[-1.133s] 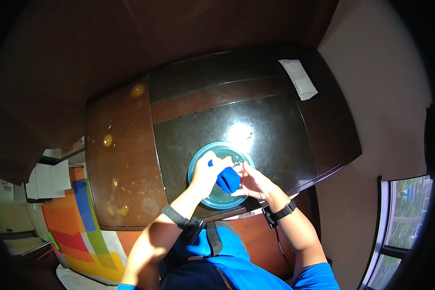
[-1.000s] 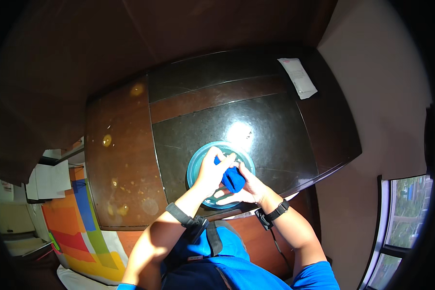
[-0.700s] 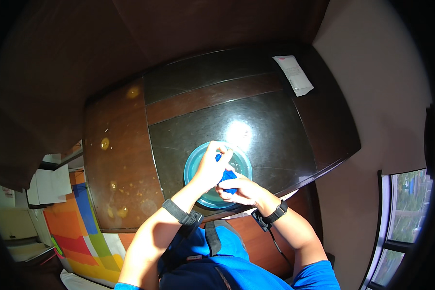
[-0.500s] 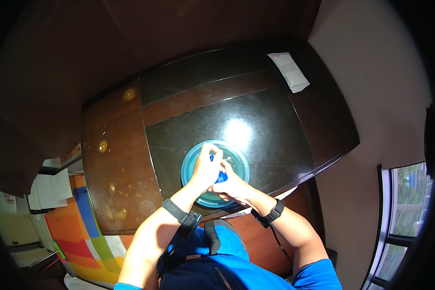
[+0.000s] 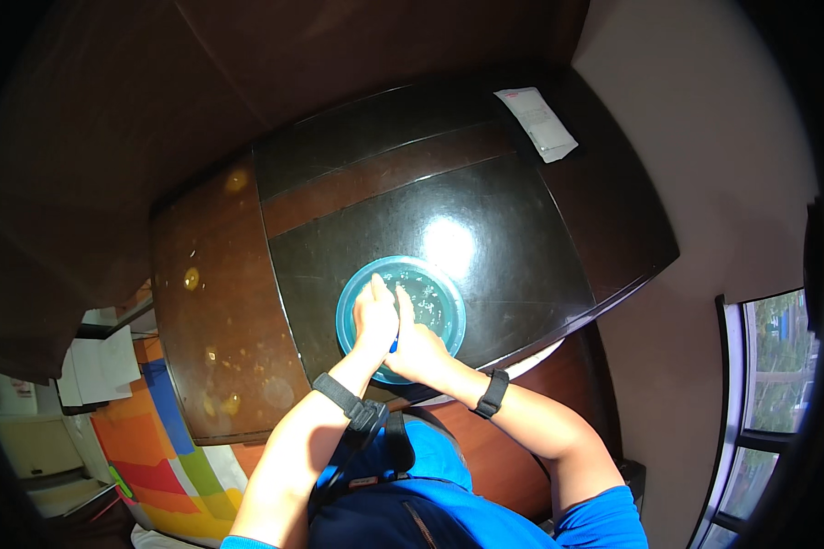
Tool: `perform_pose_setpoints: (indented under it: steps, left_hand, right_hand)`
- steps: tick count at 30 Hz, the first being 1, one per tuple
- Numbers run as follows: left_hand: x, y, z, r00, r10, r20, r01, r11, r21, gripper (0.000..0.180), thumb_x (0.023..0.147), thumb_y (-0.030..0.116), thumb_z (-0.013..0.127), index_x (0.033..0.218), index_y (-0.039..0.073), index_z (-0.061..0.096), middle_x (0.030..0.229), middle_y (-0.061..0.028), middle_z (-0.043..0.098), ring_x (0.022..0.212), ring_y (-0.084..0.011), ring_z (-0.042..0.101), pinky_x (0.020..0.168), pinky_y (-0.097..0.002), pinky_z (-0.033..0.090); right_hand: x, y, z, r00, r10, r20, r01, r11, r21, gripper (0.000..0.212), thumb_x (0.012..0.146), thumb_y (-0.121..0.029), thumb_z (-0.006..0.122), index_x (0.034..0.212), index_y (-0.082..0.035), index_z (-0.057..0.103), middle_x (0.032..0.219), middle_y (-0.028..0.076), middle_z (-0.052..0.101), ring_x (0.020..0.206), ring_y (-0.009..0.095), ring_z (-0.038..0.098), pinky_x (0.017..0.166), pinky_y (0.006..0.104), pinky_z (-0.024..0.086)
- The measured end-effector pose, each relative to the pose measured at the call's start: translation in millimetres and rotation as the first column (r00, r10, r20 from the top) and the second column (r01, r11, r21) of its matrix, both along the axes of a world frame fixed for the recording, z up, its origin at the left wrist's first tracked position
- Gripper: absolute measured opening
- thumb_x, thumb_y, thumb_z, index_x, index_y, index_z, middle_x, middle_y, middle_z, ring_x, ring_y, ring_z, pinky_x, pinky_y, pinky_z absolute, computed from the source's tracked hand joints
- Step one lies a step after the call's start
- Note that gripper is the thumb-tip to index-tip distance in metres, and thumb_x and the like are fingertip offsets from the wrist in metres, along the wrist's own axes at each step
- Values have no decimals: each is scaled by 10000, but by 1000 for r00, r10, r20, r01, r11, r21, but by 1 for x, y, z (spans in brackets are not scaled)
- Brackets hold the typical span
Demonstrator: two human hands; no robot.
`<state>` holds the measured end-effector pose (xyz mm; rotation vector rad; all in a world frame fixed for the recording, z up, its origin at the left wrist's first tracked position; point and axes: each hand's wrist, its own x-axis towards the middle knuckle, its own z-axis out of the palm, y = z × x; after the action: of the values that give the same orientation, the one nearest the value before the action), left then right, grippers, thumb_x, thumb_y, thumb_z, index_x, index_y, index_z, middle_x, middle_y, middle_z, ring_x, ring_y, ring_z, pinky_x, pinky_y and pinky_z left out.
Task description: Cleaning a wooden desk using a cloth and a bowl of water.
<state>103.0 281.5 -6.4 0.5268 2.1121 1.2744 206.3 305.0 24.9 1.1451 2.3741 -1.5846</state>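
Note:
A round teal basin (image 5: 460, 316) stands at the near edge of the dark table, with water and whitish bits or suds inside. Over it my left hand (image 5: 374, 317) and right hand (image 5: 417, 348) are pressed together, the right palm against the left. Between them is squeezed a crumpled blue thing (image 5: 394, 347), possibly cloth; only a small edge shows near the wrists, and the hands hide the rest. Both sets of fingers point toward the far side of the basin, closed around what they hold.
A white flat packet (image 5: 538, 125) lies at the table's far right. Round yellowish spots (image 5: 191, 278) mark the brown left part of the table (image 5: 233, 329). Papers (image 5: 101, 371) and a multicoloured cloth or mat (image 5: 146, 439) are at left, a window (image 5: 774, 366) at right.
My hands have gone from being wrapped round the blue thing to lying palm to palm. Less of the blue thing shows now, and more of the water is uncovered. The view has shifted slightly.

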Motion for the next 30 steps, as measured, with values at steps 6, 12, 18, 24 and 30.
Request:
perform_pose_setpoints:
  steps: [6,12,18,24,30]
  left_hand:
    - [5,3,-9,999,46,8,-45,995,-91,429,978,281,364,884,-64,600,870,-235,641,819,-339,630,730,-416,461]
    - [9,-4,-24,961,139,239,-143,990,-2,380,985,232,363,883,-47,599,824,-175,637,754,-259,611,712,-372,460]
    - [6,-18,-5,857,74,509,-120,991,58,302,1002,274,392,904,65,586,780,-30,564,705,-131,533,663,-297,451]
    - [-12,-39,51,810,-171,560,156,985,75,357,947,430,489,1122,124,549,1055,-15,541,1000,-144,495,866,-370,407]
    - [-16,-61,71,721,-185,668,113,982,150,680,872,528,561,1392,159,326,1335,-36,373,1172,-241,407,996,-444,346]
  right_hand:
    - [6,-6,-15,996,57,64,-72,959,272,954,772,-252,629,1450,-1,6,772,238,654,704,392,653,646,472,516]
    - [13,-10,-12,989,134,64,-149,876,458,877,792,-278,622,1427,27,100,682,198,646,606,366,644,549,462,517]
    - [19,-12,-12,970,230,76,-229,773,591,834,761,-216,638,1405,16,162,693,192,649,580,348,642,518,451,510]
    - [24,13,30,998,10,-68,8,965,260,870,646,-282,805,1253,-12,245,845,274,628,812,429,646,740,480,514]
    - [29,42,55,961,-73,-267,125,975,182,652,760,-441,743,1089,47,464,841,151,594,761,220,601,676,346,500]
